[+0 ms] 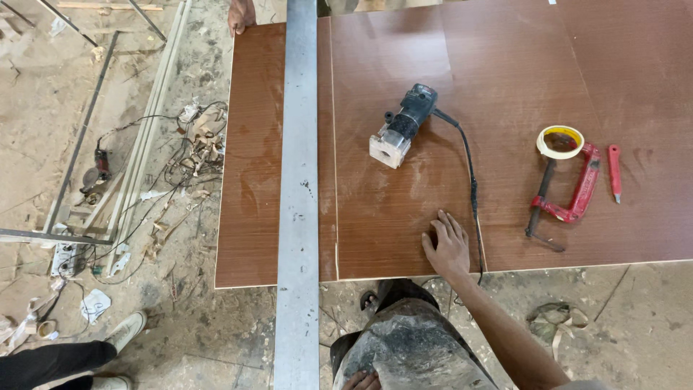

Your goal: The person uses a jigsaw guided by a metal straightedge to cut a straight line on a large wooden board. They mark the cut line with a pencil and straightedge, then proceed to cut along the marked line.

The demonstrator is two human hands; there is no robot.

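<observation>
My right hand [447,245] lies flat with fingers spread on a brown laminate board [505,65], close to its near edge and touching a black power cord [471,177]. The cord runs up to a small trim router [401,128] lying on its side on the board. A long grey metal straightedge [299,202] lies across the board to the left, beside a cut line. Only the fingertips of my left hand [361,380] show at the bottom edge, resting on my dusty trousers [411,347].
A roll of masking tape [560,141], a red C-clamp [570,191] and a red utility knife [613,172] lie on the board's right. Another person's hand [241,14] holds the far edge. Someone's leg and white shoe [123,332] stand at lower left. Cables and wood scraps [180,159] litter the floor.
</observation>
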